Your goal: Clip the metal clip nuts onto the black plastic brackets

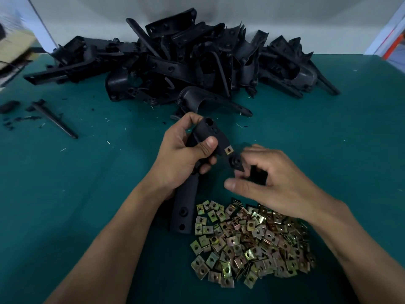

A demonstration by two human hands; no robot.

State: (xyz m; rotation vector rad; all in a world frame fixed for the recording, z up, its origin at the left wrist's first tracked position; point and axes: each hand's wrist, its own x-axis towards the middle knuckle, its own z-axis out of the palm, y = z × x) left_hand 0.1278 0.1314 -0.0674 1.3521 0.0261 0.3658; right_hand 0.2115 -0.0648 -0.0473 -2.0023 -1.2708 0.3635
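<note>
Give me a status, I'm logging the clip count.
Left hand grips bracket, one clip nut already on it. Right hand fingers at the next tab, clip not discernible. Loose nut pile below; nothing blocking.

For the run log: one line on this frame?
left hand holds bracket | one clip nut fitted | right hand at tab

- Looking forward and down from head height, wide-angle, edges bending.
- Sitting close above the left hand (182,154) and right hand (274,183), forearms entering from below.
- Facing across the green table (87,194) toward a pale wall (285,18).
</note>
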